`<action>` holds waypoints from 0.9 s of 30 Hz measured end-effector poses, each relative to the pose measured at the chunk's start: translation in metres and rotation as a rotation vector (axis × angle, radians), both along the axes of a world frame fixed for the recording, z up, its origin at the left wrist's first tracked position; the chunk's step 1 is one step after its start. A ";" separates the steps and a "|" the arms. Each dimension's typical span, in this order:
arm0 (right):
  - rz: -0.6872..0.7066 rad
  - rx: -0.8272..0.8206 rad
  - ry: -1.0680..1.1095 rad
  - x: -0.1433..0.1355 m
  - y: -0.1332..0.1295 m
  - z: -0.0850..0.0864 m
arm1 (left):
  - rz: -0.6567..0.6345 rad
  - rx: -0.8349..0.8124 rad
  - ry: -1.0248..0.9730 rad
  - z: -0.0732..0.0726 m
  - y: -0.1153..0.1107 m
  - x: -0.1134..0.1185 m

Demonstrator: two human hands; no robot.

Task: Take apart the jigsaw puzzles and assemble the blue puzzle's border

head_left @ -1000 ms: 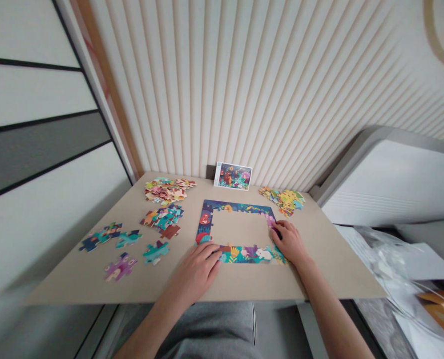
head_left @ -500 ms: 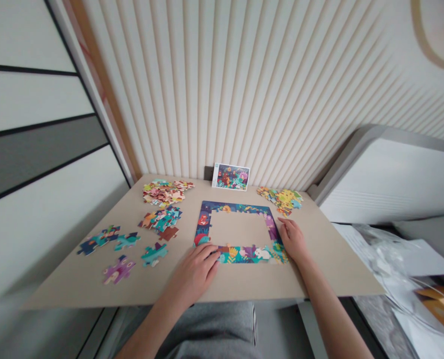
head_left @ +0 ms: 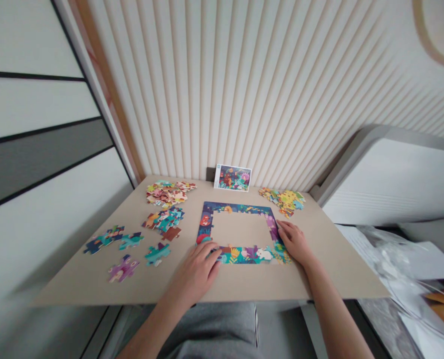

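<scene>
A joined puzzle border (head_left: 234, 255) forms a rectangular frame on the table, with bare tabletop inside it. My left hand (head_left: 198, 268) rests over its lower left corner, fingers stretched out flat and hiding that corner. At the right side lies my right hand (head_left: 294, 241), its fingers extended along the border's edge and the fingertips touching it. Neither hand holds a loose piece. Left of the border are a teal puzzle piece (head_left: 157, 254), a purple puzzle piece (head_left: 123, 269) and dark blue and teal pieces (head_left: 104, 239).
A picture card (head_left: 233, 178) leans against the ribbed wall (head_left: 222, 89). Puzzle piles lie on the table (head_left: 255, 284): pinkish pieces (head_left: 169, 193) at back left, teal and brown pieces (head_left: 165, 221) before them, yellow pieces (head_left: 285, 199) at back right. Clear plastic wrapping (head_left: 388, 257) sits beyond the right edge.
My right hand's fingers have shifted slightly left, onto the border's right edge. The left hand stays on the lower left corner. The whole view has moved a little.
</scene>
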State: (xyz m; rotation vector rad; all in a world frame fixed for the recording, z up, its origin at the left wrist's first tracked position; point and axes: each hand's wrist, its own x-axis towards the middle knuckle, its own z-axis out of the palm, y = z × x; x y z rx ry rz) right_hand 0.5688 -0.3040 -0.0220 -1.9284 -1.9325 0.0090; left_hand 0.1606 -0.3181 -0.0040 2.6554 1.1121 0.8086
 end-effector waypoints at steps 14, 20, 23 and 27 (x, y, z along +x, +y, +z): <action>0.022 0.015 -0.007 0.009 0.004 -0.008 | 0.185 0.051 0.035 -0.007 0.002 -0.002; 0.020 -0.013 -0.088 0.006 0.002 -0.007 | 0.213 0.045 0.016 -0.010 0.002 -0.001; 0.018 -0.009 -0.090 0.007 0.003 -0.009 | 0.237 0.037 -0.007 -0.009 0.002 0.000; 0.071 0.046 -0.016 0.019 0.007 -0.015 | 0.249 0.026 -0.016 -0.007 0.000 0.000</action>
